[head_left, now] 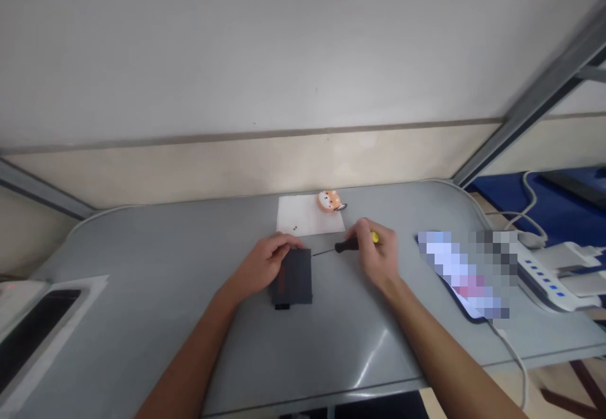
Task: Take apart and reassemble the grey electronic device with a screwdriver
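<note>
A flat dark box (296, 278) lies on the grey table (165, 293) in the middle. My left hand (265, 261) rests on the box's left and top edge, fingers curled over it. My right hand (379, 252) is closed round a small screwdriver (348, 246) with a black and yellow handle. Its thin shaft points left, the tip just at the box's upper right corner.
A white sheet of paper (310, 217) with two tiny dark bits lies behind the box, an orange animal-shaped keyring (330, 200) at its far corner. A phone (466, 274) on a cable and a white power strip (549, 274) sit right. A white device (33, 318) is at left.
</note>
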The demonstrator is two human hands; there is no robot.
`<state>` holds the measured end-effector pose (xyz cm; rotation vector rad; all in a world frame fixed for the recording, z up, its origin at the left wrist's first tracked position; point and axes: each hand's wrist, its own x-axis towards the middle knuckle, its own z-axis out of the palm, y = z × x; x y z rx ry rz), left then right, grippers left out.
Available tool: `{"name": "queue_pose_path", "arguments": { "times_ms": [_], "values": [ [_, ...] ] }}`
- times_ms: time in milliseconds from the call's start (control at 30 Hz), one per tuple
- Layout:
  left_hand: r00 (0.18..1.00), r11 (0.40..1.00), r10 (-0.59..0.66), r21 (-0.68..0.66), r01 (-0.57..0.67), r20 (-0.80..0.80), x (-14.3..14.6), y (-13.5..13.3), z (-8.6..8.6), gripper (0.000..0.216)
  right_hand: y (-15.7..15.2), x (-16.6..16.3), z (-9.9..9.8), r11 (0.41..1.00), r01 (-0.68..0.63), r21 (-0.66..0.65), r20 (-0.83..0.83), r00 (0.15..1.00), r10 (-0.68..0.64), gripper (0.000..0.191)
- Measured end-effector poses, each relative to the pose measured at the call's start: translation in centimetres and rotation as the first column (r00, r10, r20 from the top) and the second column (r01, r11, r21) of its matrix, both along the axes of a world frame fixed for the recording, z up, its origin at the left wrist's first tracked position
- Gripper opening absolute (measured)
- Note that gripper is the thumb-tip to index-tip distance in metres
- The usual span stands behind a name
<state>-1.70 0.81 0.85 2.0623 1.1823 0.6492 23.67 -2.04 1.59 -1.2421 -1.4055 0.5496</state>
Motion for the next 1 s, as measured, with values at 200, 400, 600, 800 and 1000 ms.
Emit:
{"name": "queue_pose_path", "arguments": {
  "times_ms": [200,400,600,800,1000],
  "values": [
    [0.999,0.998,0.033,0.050,-0.032,-0.010,0.5,-0.2,-0.5,0.028,0.2,-0.1,0.2,1.000,-0.003,-0.019,-0.038,0.999,0.002,0.047],
    [0.999,0.998,0.022,0.066,-0.020,-0.033,0.8,-0.3,-0.3,0.020,0.3,0.1,0.4,1.000,-0.015,-0.025,-0.035,0.999,0.015,0.048],
    [0.999,0.999,0.023,0.037,-0.022,-0.046,0.9,-0.3,-0.3,0.018,-0.2,0.7,1.1,0.996,-0.072,-0.053,-0.096,0.993,0.067,0.050],
    [0.998,0.998,0.038,0.047,-0.036,-0.040,1.0,-0.4,-0.5,0.015,-1.0,-0.7,1.1,0.966,-0.256,-0.039,-0.041,0.966,0.254,0.051],
    [0.998,0.997,0.036,0.073,-0.032,-0.044,1.1,-0.4,-0.6,0.013,-1.0,-0.4,1.2,0.973,-0.230,-0.027,-0.059,0.972,0.228,0.052]
  ]
}}
